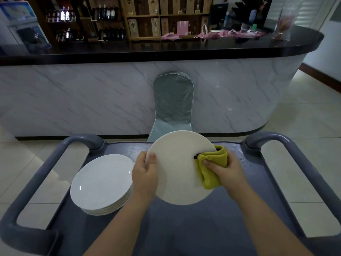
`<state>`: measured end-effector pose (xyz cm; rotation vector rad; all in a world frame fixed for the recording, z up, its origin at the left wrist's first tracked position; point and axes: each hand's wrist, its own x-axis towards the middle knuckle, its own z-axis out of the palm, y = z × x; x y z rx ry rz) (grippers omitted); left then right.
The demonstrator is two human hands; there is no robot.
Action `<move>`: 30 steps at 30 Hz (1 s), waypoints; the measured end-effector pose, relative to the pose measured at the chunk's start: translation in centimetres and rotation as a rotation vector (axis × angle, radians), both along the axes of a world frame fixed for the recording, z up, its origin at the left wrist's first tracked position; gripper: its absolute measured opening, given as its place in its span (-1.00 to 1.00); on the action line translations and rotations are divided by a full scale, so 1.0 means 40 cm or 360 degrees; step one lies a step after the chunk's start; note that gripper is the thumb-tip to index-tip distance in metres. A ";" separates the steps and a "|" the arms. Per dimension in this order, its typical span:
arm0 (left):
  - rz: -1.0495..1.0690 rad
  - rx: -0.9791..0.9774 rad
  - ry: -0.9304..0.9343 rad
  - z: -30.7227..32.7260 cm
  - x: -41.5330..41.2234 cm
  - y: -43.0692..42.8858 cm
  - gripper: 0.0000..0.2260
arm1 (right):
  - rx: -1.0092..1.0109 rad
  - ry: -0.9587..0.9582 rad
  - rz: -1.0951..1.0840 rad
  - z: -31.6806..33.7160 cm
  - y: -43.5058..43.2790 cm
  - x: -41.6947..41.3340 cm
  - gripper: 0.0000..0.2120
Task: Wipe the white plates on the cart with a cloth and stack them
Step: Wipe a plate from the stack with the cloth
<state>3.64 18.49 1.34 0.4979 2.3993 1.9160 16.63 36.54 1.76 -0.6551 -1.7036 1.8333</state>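
Observation:
A white plate [177, 163] is held tilted above the grey-blue cart [258, 182]. My left hand [145, 174] grips its left rim, thumb on the face. My right hand [227, 170] pinches a folded yellow cloth [212, 169] around the plate's right rim, thumb on the cloth over the plate's face. A stack of several white plates [102, 183] sits on the cart to the left, just beside my left hand.
The cart has curved grey handles at left [36, 178] and right [302, 163]. Water drops lie on the cart top near the right handle. A covered chair [172, 106] stands beyond the cart against a marble-fronted bar counter [92, 100].

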 end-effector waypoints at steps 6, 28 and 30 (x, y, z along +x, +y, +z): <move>-0.0474 -0.0759 0.0904 0.081 -0.082 0.019 -0.64 | 0.0573 -0.0069 0.0193 0.057 0.007 -0.009 -0.60; -0.0137 -0.0257 0.0620 0.060 -0.057 0.038 -0.79 | 0.0876 -0.0047 0.0263 0.068 -0.015 -0.065 -0.53; 0.0028 0.0066 0.0054 0.056 -0.071 0.022 -0.77 | 0.0454 0.0049 0.0068 0.036 -0.010 -0.044 -0.52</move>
